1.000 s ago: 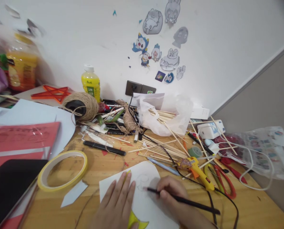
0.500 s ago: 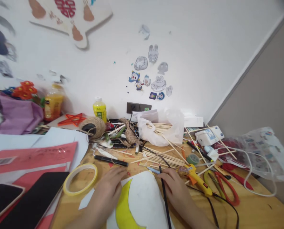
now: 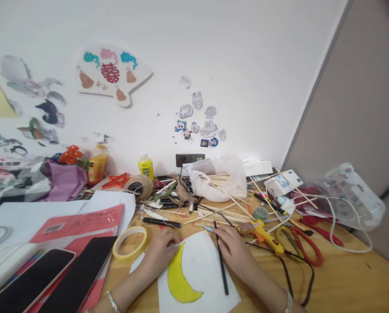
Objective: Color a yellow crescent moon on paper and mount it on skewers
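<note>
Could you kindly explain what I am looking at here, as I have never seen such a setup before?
Of course. There is no machine: a person works with two bare hands, seen by one camera worn on the head, looking forward and down.

On the wooden table between the hands is a sheet of white paper bearing a yellow crescent moon. The left hand is at the paper's left edge. The right hand has its fingers by the far end of a black pencil; whether it grips the pencil, I cannot tell.

Around them are a tape roll, a yellow glue gun, thin wooden sticks and a ball of twine.
</note>
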### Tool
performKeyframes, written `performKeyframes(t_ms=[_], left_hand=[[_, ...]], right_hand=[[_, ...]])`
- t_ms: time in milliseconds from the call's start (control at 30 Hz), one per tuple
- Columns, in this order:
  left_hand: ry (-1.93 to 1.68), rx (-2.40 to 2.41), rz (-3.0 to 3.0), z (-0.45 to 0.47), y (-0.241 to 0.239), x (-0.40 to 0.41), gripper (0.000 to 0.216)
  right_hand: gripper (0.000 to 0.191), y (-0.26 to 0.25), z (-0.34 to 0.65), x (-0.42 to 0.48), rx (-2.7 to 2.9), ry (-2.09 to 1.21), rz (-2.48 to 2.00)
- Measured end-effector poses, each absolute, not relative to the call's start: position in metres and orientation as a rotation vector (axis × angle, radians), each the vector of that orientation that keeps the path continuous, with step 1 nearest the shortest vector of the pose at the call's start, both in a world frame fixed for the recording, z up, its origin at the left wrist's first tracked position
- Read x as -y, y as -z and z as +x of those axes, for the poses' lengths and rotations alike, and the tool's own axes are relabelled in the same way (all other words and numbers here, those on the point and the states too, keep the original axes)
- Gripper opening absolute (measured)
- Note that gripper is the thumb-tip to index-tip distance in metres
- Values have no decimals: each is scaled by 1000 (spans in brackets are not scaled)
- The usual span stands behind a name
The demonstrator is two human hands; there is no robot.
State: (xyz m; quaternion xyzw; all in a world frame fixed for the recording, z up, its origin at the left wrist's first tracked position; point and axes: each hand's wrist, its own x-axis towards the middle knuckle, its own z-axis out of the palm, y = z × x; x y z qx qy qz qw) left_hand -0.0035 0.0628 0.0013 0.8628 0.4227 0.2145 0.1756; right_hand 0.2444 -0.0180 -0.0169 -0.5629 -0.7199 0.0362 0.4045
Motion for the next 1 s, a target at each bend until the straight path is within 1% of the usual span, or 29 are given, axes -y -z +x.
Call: performKeyframes(t_ms=[100,367,533,633,800,1000], left_hand=[[-646,-1185,2423,-4,0,-62,18],[-747,-1183,2335,-4,1,-58,20],[-732,-1119,2330,-5,-1,-59,20],[-688,-1111,2324,-5,5,-62,19],[-653,-1127,2266,-5,17,-66,19],[-646,-1148,2150,-7,17,-66,22]], right_hand=[[36,15,240,20,1812,-153,-1435],[43,17,235,18,1620,-292,-1302],[24,18,234,16,1519,-361,-1266],[19,18,236,15,1410,-441,-1261],[29,18,241,14,1241,-634,-1222],[42,13,240,13,811,-1086,-969]])
